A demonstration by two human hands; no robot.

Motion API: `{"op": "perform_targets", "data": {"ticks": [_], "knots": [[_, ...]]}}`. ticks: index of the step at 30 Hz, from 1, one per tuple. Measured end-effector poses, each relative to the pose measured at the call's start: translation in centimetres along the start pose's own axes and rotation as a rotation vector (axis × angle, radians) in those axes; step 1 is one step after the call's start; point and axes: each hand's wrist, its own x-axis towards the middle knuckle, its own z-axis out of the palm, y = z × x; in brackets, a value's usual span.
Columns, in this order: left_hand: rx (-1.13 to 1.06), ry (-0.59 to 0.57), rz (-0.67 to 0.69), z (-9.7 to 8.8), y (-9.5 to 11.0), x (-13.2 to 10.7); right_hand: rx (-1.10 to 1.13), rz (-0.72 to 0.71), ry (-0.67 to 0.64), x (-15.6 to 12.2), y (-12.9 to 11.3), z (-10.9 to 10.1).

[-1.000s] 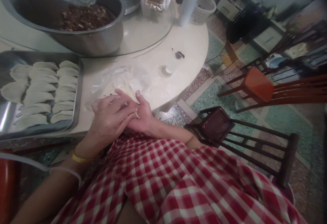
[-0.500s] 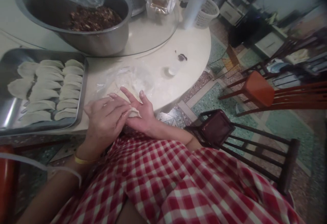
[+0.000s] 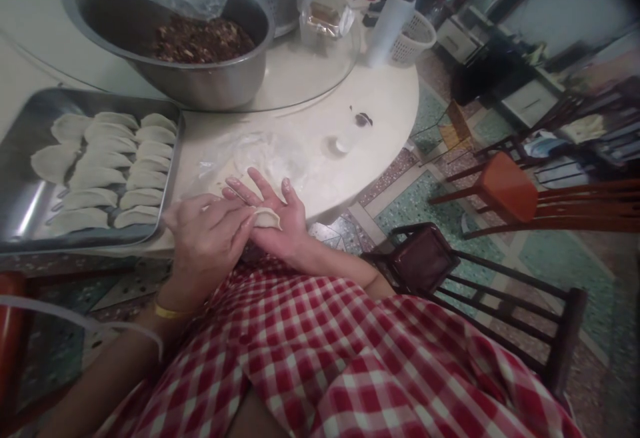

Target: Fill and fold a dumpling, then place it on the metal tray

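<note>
At the near edge of a smooth cream-coloured table [image 3: 385,91], a pale half-moon dumpling of soft dough [image 3: 267,219] lies on the upturned palm of the right hand [image 3: 290,228], whose fingers are spread and uncurled. The left hand [image 3: 207,231], back uppermost, has its fingertips pinched on the dumpling's left end. Just beyond them spreads a crinkled, clear plastic sheet [image 3: 287,155]. To the left, a shallow rectangular tray of shiny steel [image 3: 27,215] carries rows of plump, similar dumplings [image 3: 103,178], its rounded near corner close to the left hand. Farther back, a deep round metal bowl [image 3: 210,85] holds a coarse dark-brown mixture [image 3: 200,41]. Bare tabletop stretches right of the sheet to the table's curved rim, which passes near the right hand.
</note>
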Motion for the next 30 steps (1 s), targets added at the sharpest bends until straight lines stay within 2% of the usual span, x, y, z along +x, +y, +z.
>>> {"op": "perform_targets", "data": {"ticks": [6,15,18,30], "knots": [[-0.007,0.028,-0.015,-0.65,-0.62,-0.12,-0.026,-0.038,-0.004,0.10,0.11,-0.12],[0.050,0.038,-0.043,-0.29,0.00,-0.48,-0.025,-0.064,0.038,0.43,0.32,0.16],[0.034,0.001,-0.091,-0.56,-0.09,-0.66,-0.023,-0.076,0.051,0.22,0.12,0.54],[-0.024,-0.012,-0.225,-0.35,0.24,-0.84,-0.064,-0.094,0.046,0.32,0.31,0.36]]}}
